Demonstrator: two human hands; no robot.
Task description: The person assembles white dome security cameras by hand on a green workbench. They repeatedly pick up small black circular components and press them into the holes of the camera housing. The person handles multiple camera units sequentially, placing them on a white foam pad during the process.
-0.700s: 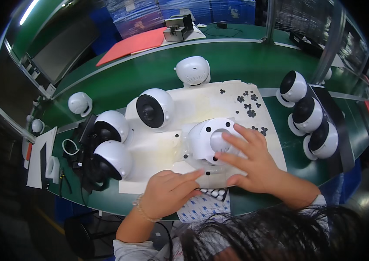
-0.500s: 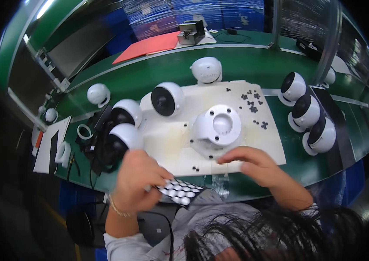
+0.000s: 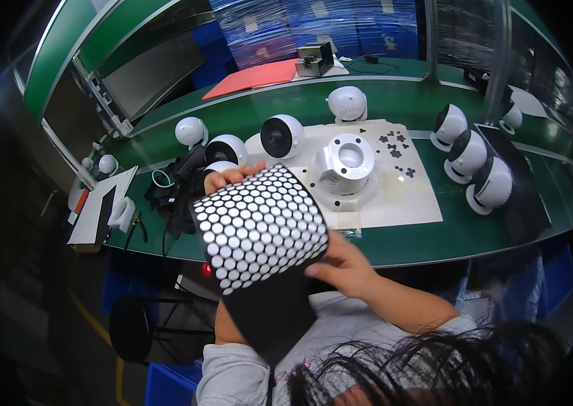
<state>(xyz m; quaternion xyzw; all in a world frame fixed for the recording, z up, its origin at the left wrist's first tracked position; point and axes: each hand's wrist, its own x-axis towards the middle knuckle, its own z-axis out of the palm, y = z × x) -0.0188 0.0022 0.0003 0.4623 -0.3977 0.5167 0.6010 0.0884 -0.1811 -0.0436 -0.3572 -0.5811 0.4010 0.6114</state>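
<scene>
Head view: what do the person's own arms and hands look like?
The light grey sleeves end near the elbows, leaving the visible forearms bare. The right hand is ungloved, and no watch or marking shows on its wrist. The left hand is mostly hidden; its visible part is ungloved, its wrist out of sight.

The left hand, mostly hidden, shows fingertips beyond the dotted sheet, while the right hand pinches its right side.

A matt black sheet bears smooth white dots; mid-frame, a glossy plastic housing; smooth green worktop.
</scene>
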